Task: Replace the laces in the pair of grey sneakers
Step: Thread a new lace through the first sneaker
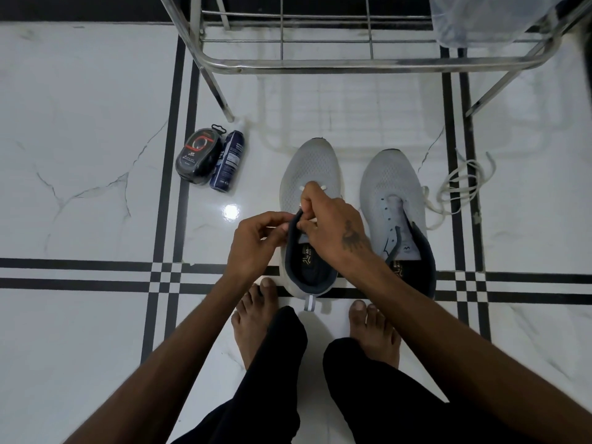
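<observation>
From the head view, looking down past bare feet onto the tiled floor [96,155], two grey sneakers stand side by side with toes pointing away. The left sneaker [309,174] is the one being worked: a white lace [323,188] shows at its lowest eyelets, just beyond the fingers. The right hand [330,225] reaches over the tongue with its fingertips pinched together, apparently on the lace near the eyelets, though the exact strand is hidden under the fingers. The left hand [256,241] is curled at the dark collar, pinching what looks like the other lace end or the collar edge; I cannot tell which. The right sneaker [395,200] sits unlaced, its eyelets bare, and a loose lace [461,184] lies tangled on the floor just beside its outer edge. A black shoe-polish case [198,157] and a dark spray bottle [228,161] lie well apart to the left, near a leg of the metal rack [368,64]. The likely trouble is uneven ends: pulling one side harder would draw the lace through and leave the other too short, or slip it out of the eyelet altogether. A skipped or twisted crossing is also easy here, since the hand covers the eyelets. The sneaker is unbraced and could slide on the glossy tile under a firm tug.
</observation>
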### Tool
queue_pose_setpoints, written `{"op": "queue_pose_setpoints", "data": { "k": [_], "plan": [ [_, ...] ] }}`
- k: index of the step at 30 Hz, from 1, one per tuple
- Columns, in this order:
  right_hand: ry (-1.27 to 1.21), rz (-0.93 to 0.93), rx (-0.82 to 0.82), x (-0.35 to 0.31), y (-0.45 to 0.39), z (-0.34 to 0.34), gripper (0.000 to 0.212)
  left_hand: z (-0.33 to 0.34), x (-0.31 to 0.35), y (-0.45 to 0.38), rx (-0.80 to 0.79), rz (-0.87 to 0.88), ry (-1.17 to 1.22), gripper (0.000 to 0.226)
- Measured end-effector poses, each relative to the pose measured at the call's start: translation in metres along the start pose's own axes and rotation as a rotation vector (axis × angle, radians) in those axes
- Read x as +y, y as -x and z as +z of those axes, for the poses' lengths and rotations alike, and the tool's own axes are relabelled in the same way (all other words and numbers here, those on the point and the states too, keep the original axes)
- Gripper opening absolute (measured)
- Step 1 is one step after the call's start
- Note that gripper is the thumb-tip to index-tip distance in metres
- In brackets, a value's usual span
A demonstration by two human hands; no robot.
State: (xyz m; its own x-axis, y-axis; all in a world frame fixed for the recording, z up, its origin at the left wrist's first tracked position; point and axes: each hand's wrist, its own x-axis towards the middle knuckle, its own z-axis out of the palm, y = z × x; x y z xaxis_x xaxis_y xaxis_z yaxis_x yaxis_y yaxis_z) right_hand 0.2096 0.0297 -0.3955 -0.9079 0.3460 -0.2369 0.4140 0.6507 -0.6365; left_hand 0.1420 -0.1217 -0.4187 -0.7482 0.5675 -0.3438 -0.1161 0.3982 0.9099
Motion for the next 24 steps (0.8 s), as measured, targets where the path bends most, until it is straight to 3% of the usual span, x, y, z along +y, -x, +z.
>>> {"op": "queue_pose_setpoints", "data": {
  "k": [4, 6, 9, 11, 15, 20, 22, 24],
  "plan": [
    [-0.084, 0.001, -0.031, 0.002, 0.004, 0.002, 0.027, -0.004, -0.003, -0.004, -0.001, -0.022, -0.023, 0.009],
    [-0.048, -0.038, -0.037, 0.004, 0.010, 0.006, 0.037, -0.003, -0.001, -0.004, 0.039, 0.018, -0.101, 0.008],
    [0.246, -0.086, 0.137, 0.014, 0.025, 0.011, 0.062, -0.001, -0.002, -0.001, 0.128, 0.015, -0.075, 0.009],
    [0.287, -0.013, 0.271, 0.023, 0.036, 0.015, 0.063, -0.003, -0.003, 0.002, 0.164, -0.046, 0.036, 0.010],
    [-0.045, 0.153, 0.316, 0.032, 0.047, 0.028, 0.043, -0.005, 0.007, 0.008, 0.240, -0.199, 0.463, 0.015],
    [-0.187, 0.279, 0.347, 0.040, 0.042, 0.031, 0.033, -0.035, 0.017, 0.009, 0.603, -0.330, 0.805, 0.022],
    [-0.214, 0.311, 0.360, 0.043, 0.040, 0.029, 0.031, -0.061, 0.010, 0.020, 0.753, -0.319, 0.683, 0.016],
    [-0.231, 0.313, 0.364, 0.044, 0.038, 0.028, 0.030, -0.081, 0.001, 0.039, 0.801, -0.240, 0.220, 0.012]
  ]
}}
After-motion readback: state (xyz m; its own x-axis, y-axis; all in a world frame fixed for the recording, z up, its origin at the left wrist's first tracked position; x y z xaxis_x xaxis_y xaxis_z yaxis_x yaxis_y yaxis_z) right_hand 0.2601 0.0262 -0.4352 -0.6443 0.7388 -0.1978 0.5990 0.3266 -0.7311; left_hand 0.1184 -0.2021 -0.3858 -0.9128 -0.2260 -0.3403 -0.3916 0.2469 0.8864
